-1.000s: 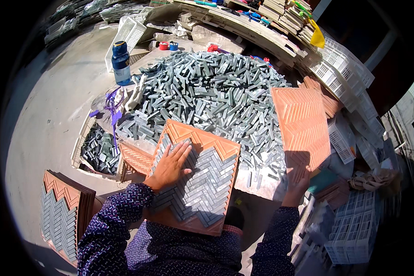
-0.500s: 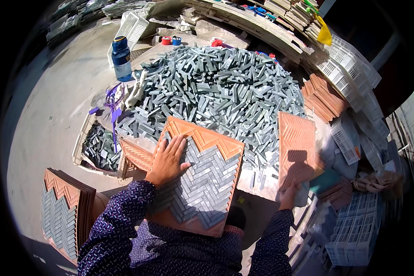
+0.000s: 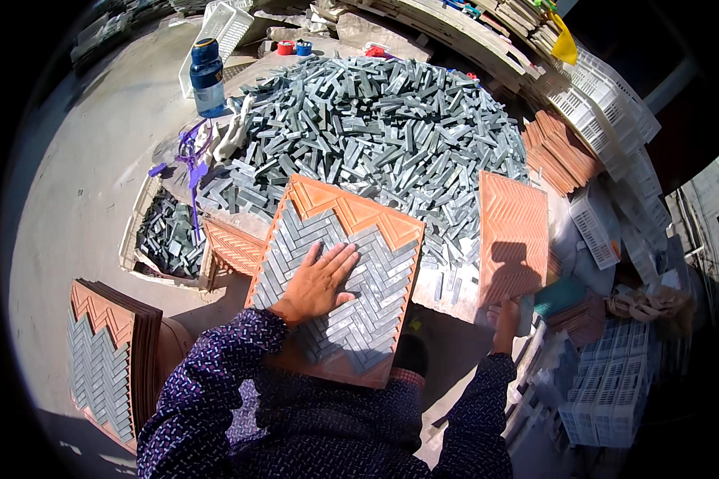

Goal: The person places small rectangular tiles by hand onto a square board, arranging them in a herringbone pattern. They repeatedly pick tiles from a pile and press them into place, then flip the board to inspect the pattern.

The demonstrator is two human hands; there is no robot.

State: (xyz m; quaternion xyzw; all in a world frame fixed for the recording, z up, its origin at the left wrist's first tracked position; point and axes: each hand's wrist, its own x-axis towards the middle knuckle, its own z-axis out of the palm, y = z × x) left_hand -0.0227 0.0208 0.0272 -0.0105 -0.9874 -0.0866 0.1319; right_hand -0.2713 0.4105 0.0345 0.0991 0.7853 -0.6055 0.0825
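Grey tiles (image 3: pixel 375 267) — left hand (image 3: pixel 316 283) spread flat.

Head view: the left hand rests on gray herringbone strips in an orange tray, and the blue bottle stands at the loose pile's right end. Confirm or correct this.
The side is wrong: the head view shows the blue bottle at the left end of the loose pile. The left hand does rest on gray herringbone strips in an orange tray.
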